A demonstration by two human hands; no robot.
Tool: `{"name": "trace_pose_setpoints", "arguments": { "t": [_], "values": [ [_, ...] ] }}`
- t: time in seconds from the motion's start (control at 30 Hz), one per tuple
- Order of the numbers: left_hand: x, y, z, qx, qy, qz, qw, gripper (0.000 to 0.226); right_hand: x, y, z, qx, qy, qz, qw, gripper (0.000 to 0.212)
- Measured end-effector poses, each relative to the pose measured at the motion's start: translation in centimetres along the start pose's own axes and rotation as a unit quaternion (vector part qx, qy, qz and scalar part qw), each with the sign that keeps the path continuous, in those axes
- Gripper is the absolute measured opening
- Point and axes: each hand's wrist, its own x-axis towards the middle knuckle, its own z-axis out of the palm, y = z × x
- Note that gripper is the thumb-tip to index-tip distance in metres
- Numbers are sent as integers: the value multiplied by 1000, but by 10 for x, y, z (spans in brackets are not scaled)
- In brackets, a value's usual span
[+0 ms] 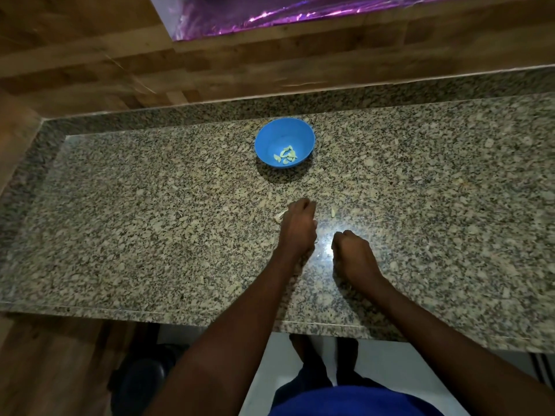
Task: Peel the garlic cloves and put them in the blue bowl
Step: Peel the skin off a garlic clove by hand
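Note:
A blue bowl (284, 145) stands on the granite counter (150, 220) toward the back, with several peeled garlic cloves (286, 155) in its bottom. My left hand (298, 226) reaches forward with its fingers curled down onto the counter; a pale bit of garlic or skin (279, 217) pokes out at its left edge. What its fingers hold is hidden. A single pale clove (333, 212) lies on the counter just right of that hand. My right hand (353, 253) rests on the counter with its fingers curled in; nothing shows in it.
The counter has a raised granite rim at the back and left. Behind it is a wooden wall with a shiny purple sheet (270, 13) at the top. The counter's front edge runs under my forearms, with the floor and my legs below.

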Motion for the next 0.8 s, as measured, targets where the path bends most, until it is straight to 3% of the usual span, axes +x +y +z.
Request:
{"name": "trace_pose_setpoints", "arguments": {
  "t": [0.1,0.2,0.33,0.53,0.67,0.8],
  "values": [
    [-12,-5,14,64,-15,49,997,58,5,6,-5,28,-10,-7,1000,14],
    [-46,-9,24,26,-14,87,996,60,5,13,-11,78,-20,4,997,20],
    [-70,-7,14,-19,6,52,998,51,3,28,-17,239,0,104,965,19],
    [-84,3,11,-43,39,4,998,39,-8,45,-23,540,-36,204,816,16],
    [-89,29,27,-35,73,-45,996,25,-11,45,-28,619,-44,248,744,15],
    [-87,53,36,-44,31,-78,995,6,-13,45,-33,664,-48,280,692,15]
  ]
}}
